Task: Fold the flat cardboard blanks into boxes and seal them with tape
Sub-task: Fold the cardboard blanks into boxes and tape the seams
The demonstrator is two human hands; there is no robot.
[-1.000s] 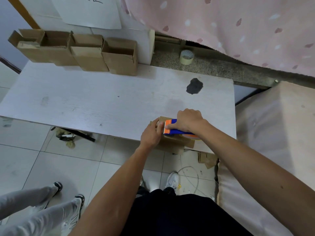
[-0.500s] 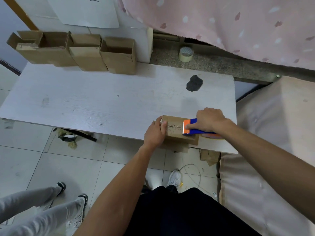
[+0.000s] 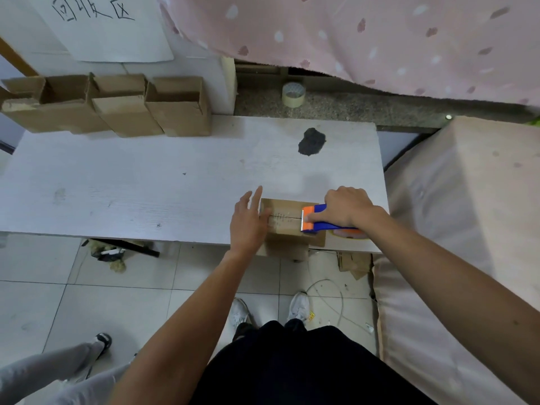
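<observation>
Both hands are at a small cardboard box that sits at the near edge of the white desk, its near side overhanging the edge. The left hand is spread, fingers straight and pointing away from the person, its palm over the box's left end; whether it presses the cardboard I cannot tell. The right hand has its fingers curled round the blue handle of a tape dispenser, whose orange head and toothed blade lie on the right part of the box top. A strip of clear tape runs along the top seam from the blade toward the left hand.

At the far left of the desk, against the wall, stands a row of open-topped cardboard boxes. A dark stain marks the desk further right. On the stone ledge behind the desk stands a spare tape roll. A paper sign with handwriting hangs on the wall, and a pink spotted cloth hangs at top right. Another person's grey-trousered legs show at lower left on the tiled floor.
</observation>
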